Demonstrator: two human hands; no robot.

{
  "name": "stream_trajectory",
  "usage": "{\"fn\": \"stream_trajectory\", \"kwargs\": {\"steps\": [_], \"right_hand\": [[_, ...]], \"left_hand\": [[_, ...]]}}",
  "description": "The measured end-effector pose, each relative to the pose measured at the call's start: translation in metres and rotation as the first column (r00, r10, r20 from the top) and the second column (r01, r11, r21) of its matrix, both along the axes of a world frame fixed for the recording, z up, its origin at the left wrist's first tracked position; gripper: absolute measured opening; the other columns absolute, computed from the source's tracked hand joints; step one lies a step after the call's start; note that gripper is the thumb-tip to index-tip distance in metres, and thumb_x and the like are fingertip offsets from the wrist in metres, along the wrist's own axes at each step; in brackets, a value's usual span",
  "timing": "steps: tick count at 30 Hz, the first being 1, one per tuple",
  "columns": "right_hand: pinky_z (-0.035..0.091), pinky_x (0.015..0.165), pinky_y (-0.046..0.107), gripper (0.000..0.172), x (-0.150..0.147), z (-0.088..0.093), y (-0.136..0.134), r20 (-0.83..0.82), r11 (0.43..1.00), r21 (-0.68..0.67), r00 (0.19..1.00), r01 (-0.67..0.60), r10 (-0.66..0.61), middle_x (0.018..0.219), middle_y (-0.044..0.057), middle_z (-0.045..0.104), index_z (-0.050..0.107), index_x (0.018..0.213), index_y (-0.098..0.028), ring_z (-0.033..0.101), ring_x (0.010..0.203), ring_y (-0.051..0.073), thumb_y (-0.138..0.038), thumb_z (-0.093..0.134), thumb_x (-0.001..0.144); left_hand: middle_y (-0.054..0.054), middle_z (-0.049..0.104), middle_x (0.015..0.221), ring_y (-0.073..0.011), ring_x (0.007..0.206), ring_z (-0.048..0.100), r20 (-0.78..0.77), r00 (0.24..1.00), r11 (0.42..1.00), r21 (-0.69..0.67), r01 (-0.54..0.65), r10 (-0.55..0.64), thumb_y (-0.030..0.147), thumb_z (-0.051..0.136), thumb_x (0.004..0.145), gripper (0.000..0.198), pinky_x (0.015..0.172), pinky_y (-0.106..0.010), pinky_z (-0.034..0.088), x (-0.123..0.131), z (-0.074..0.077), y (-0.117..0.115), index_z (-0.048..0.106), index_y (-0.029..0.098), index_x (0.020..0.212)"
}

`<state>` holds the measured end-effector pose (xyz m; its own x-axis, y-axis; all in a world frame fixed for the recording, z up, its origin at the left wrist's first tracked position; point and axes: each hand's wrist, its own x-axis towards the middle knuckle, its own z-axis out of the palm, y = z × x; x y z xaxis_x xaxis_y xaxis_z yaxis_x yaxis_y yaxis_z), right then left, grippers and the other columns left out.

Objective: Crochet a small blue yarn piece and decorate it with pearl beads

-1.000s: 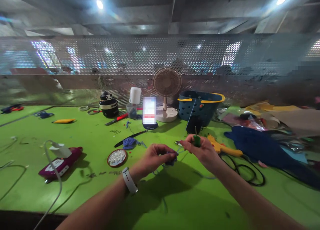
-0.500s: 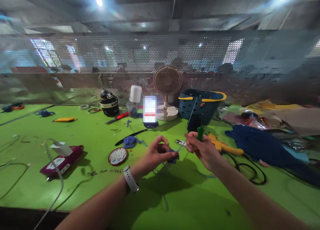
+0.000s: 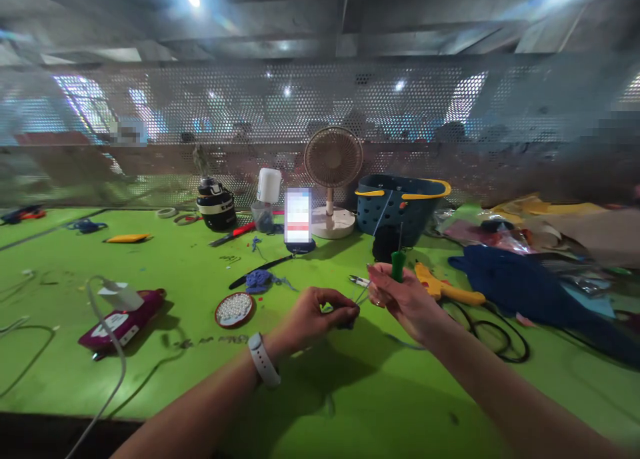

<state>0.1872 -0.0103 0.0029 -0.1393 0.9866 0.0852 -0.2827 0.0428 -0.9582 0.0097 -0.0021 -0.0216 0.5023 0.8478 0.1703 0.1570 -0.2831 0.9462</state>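
Note:
My left hand is closed in a pinch over a small blue crocheted piece, thumb and fingertips meeting at its top. A white band is on that wrist. My right hand sits close to the right of it, closed round a crochet hook with a green handle that stands upright out of the fist. A thin strand of blue yarn runs between the two hands. Both hover low over the green table.
Near the hands lie a round tin of white beads, a blue yarn scrap, a yellow glue gun and black cable. Behind stand a phone, a small fan and a blue basket. A purple pouch lies at left, blue fabric at right.
My left hand dropped slightly and its fingers closed tighter on the blue piece. The right hand lifted the hook a little and shifted up and away from the left.

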Motion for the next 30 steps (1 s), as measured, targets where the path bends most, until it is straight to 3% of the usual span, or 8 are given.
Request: {"fn": "stream_trajectory", "kwargs": {"steps": [5,11,15,17,20,22,25,30], "right_hand": [[0.026,0.047,0.025,0.045,0.0,0.003,-0.003,0.023,1.0,-0.003,1.0,-0.017,0.017,0.049,-0.009,0.037,0.05,0.056,-0.02,0.031,0.045,0.007,-0.051,0.082,0.06],[0.026,0.046,0.024,0.046,-0.001,0.004,-0.004,0.097,1.0,0.014,0.995,-0.004,0.003,0.047,-0.009,0.036,0.05,0.056,-0.02,0.032,0.044,0.007,-0.054,0.081,0.059],[0.027,0.045,0.025,0.048,0.004,0.003,0.001,0.188,0.998,0.048,0.981,0.045,-0.054,0.047,-0.008,0.037,0.05,0.057,-0.021,0.03,0.043,0.008,-0.06,0.076,0.063],[0.024,0.044,0.025,0.045,0.008,0.001,0.004,0.308,0.983,0.131,0.937,0.131,-0.166,0.048,-0.007,0.039,0.056,0.063,-0.02,0.03,0.044,0.008,-0.063,0.07,0.069],[0.023,0.043,0.024,0.04,0.01,-0.008,0.005,0.523,0.922,0.327,0.773,0.206,-0.358,0.052,-0.006,0.045,0.061,0.076,-0.021,0.034,0.046,0.01,-0.061,0.065,0.077],[0.024,0.043,0.024,0.036,0.006,-0.018,0.002,0.604,0.931,0.349,0.735,0.105,-0.309,0.053,-0.006,0.049,0.059,0.077,-0.022,0.037,0.044,0.01,-0.056,0.068,0.076],[0.026,0.044,0.024,0.03,-0.002,-0.03,-0.002,0.64,0.935,0.355,0.734,-0.018,-0.229,0.051,-0.006,0.047,0.061,0.08,-0.022,0.039,0.044,0.011,-0.048,0.075,0.072],[0.036,0.05,0.026,0.02,-0.005,-0.024,0.001,0.562,0.938,0.341,0.812,-0.057,-0.155,0.064,0.0,0.062,0.066,0.083,-0.021,0.053,0.054,0.016,-0.041,0.068,0.079]], "left_hand": [[-0.01,0.075,0.075,-0.0164,0.065,0.067,-0.036,0.999,0.999,0.029,0.015,-0.014,0.03,0.067,0.081,0.019,0.062,-0.027,0.054,-0.002,0.0,0.0,0.075,0.013,0.084],[-0.006,0.072,0.069,-0.0151,0.061,0.065,-0.047,0.998,0.996,0.073,0.046,-0.043,0.025,0.065,0.082,0.023,0.06,-0.028,0.053,-0.001,0.001,-0.002,0.072,0.016,0.103],[-0.007,0.072,0.068,-0.0145,0.058,0.063,0.044,0.999,1.0,-0.007,-0.006,0.007,0.026,0.069,0.078,0.014,0.058,-0.027,0.052,0.002,-0.001,-0.002,0.075,0.015,0.084],[-0.007,0.073,0.07,-0.0146,0.06,0.063,0.129,0.986,0.993,-0.057,-0.1,0.107,0.028,0.072,0.076,0.014,0.06,-0.027,0.052,0.003,-0.003,0.0,0.075,0.014,0.079],[-0.007,0.073,0.075,-0.0144,0.065,0.062,0.258,0.933,0.968,-0.079,-0.239,0.252,0.033,0.073,0.076,0.02,0.064,-0.026,0.051,0.003,-0.003,0.003,0.073,0.013,0.082],[-0.006,0.072,0.075,-0.0139,0.066,0.062,0.359,0.884,0.954,-0.141,-0.264,0.298,0.035,0.076,0.073,0.025,0.064,-0.026,0.05,0.004,-0.001,0.004,0.072,0.013,0.083],[-0.004,0.072,0.073,-0.0132,0.066,0.061,0.464,0.829,0.942,-0.265,-0.208,0.313,0.036,0.083,0.065,0.029,0.065,-0.025,0.048,0.005,0.001,0.003,0.072,0.013,0.079],[-0.005,0.072,0.076,-0.0129,0.067,0.061,0.528,0.802,0.925,-0.371,-0.077,0.279,0.034,0.084,0.064,0.03,0.066,-0.025,0.047,0.006,0.001,0.001,0.073,0.013,0.082]]}}
